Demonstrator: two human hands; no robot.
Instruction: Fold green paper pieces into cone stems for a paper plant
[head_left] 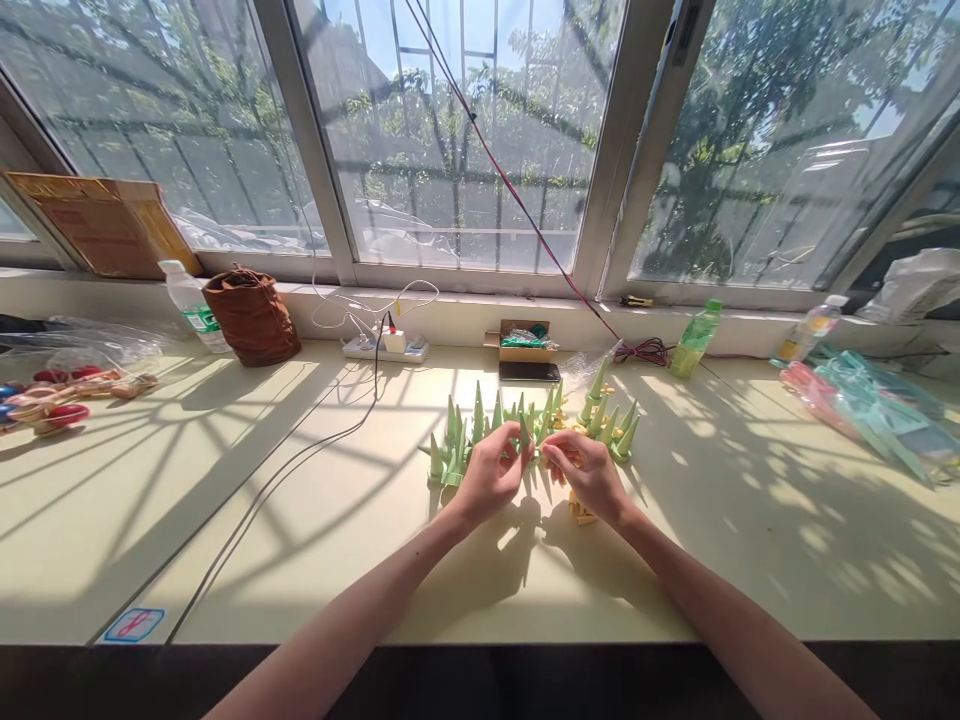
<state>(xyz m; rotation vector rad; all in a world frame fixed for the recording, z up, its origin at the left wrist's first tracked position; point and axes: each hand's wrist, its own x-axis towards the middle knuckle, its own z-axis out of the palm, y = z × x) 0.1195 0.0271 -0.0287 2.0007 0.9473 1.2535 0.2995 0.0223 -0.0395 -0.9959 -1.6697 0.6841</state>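
My left hand (495, 465) is closed around a green cone-shaped piece (524, 430), its tip pointing up between thumb and fingers. Close beside it, my right hand (586, 468) is pinched; what its fingertips hold is too small to make out. Behind both hands stand several green cones (478, 415) in a cluster, with more green cones (626, 440) on the right side. Small yellow pieces (579, 508) lie on the table under my right hand, and others sit among the cones. My hands partly hide the middle of the cluster.
Along the back of the table (337, 540) are a power strip (386, 347), a small open box (525, 345), a green bottle (694, 340) and a brown bag (251, 315). A cable (300, 455) crosses the left side. Plastic bags (877, 405) lie at right, red-and-blue beaded items (64, 395) at left.
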